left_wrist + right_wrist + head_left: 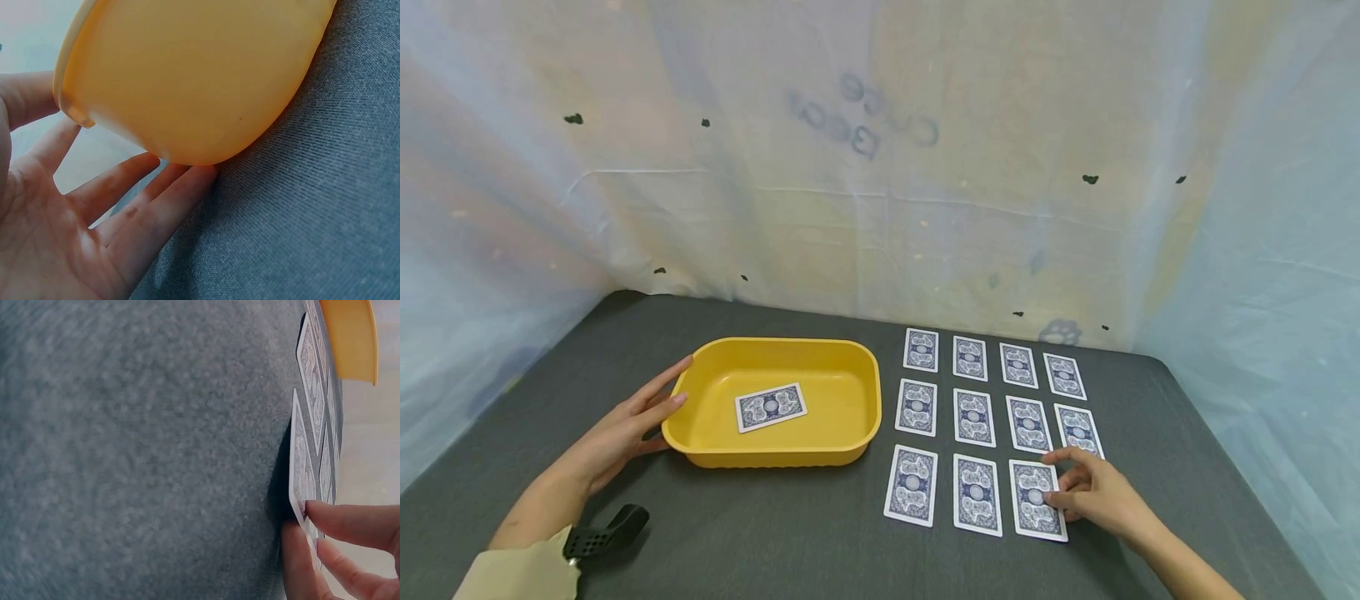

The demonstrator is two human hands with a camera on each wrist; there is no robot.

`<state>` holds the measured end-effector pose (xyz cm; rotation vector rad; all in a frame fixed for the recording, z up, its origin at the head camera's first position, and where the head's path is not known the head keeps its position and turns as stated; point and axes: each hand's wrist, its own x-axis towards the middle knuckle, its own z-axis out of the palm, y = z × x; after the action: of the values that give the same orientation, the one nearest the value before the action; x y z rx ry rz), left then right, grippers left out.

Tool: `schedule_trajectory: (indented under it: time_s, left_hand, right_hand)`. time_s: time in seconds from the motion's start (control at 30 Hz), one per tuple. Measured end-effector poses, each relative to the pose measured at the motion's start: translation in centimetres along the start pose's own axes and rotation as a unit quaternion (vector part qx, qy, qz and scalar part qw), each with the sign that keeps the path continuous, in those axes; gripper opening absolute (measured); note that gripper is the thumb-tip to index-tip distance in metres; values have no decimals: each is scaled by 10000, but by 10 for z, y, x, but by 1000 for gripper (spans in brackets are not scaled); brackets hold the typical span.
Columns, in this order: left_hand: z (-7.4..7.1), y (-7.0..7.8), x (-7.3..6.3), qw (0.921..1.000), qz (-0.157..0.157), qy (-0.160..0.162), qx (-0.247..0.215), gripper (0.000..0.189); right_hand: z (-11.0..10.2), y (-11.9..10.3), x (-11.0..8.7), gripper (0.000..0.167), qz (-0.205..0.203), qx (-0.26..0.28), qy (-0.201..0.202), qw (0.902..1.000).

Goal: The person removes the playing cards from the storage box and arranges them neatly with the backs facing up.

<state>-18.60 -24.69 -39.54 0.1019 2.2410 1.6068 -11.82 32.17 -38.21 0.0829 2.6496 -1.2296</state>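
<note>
My right hand (1097, 492) pinches the right edge of a blue-backed playing card (1033, 500), the rightmost in the front row. In the right wrist view, fingers (356, 526) lie on both faces of this card (302, 462), and its edge stands tilted up over a dark shadow. My left hand (621, 433) is at the left end of a yellow plastic tub (775, 458), fingers spread and mostly straight. Fingertips touch its rim and lower wall (206, 100) in the left wrist view. One playing card (771, 407) lies back up inside the tub.
Several more face-down cards (974, 417) lie in three rows right of the tub on the dark grey cloth-covered table (760, 533). A black strap (606, 533) hangs at the left wrist. Pale sheeting (880, 233) rises behind the table and along both sides.
</note>
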Motion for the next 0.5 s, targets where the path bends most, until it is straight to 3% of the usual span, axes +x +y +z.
schedule_trajectory:
  time_s: [0.5]
  left_hand:
    - [0,-2,1,10000,34,-35,1,66]
  right_hand:
    - [2,-5,0,46,78,-717,344,9968]
